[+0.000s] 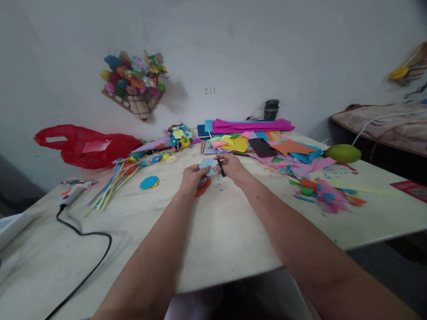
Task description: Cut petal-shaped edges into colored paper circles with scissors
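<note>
My left hand point(192, 177) is closed on a small light blue piece of paper point(207, 165), pinched between thumb and fingers. In my right hand point(231, 167) is a pair of scissors with black handles point(221, 168), its thin blades pointing away from me, beside the paper. The fingers partly hide the scissors. Beneath my left hand lie red scalloped paper pieces point(202, 186), partly covered. Tiny blue scraps are scattered on the table close by. A blue scalloped paper disc point(149, 182), with yellow showing under its edge, lies to the left.
Left are paper strips point(109, 187), a red plastic bag point(91, 146), a corded glue gun point(74, 192) and a white power strip point(9, 228). Paper flowers point(180, 136) stand at the back. Coloured sheets point(251, 125), a phone point(262, 147), scraps point(328, 194) and a green fruit point(343, 153) lie right.
</note>
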Available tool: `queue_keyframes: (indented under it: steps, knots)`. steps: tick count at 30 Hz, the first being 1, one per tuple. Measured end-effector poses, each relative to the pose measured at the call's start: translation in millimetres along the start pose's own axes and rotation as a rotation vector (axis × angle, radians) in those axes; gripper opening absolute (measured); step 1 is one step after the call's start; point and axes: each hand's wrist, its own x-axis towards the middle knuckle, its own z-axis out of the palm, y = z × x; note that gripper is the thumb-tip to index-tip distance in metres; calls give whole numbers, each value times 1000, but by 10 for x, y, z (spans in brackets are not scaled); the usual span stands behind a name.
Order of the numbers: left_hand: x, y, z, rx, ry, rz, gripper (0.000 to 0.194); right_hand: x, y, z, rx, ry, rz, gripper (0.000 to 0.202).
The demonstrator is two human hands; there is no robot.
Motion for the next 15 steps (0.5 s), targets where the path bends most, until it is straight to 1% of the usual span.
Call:
queue_keyframes:
  steps: [4, 9, 10, 12, 15]
  knots:
    - [18, -1, -3, -18, -1, 13, 40, 8, -5, -34, -38, -19, 3, 30]
    - [40, 28, -46, -76, 33, 28, 34, 26, -10, -161, -95, -64, 23, 29]
    - [45, 36, -59, -87, 44, 31, 33, 29, -7, -192, -114, -90, 19, 25]
    - [52, 55, -83, -108, 61, 38, 29, 30, -2, -252, -160, -186, 15, 20]
    - [52, 87, -106, -139, 91, 43, 24, 16, -3, -323, -205, -325, 17, 24]
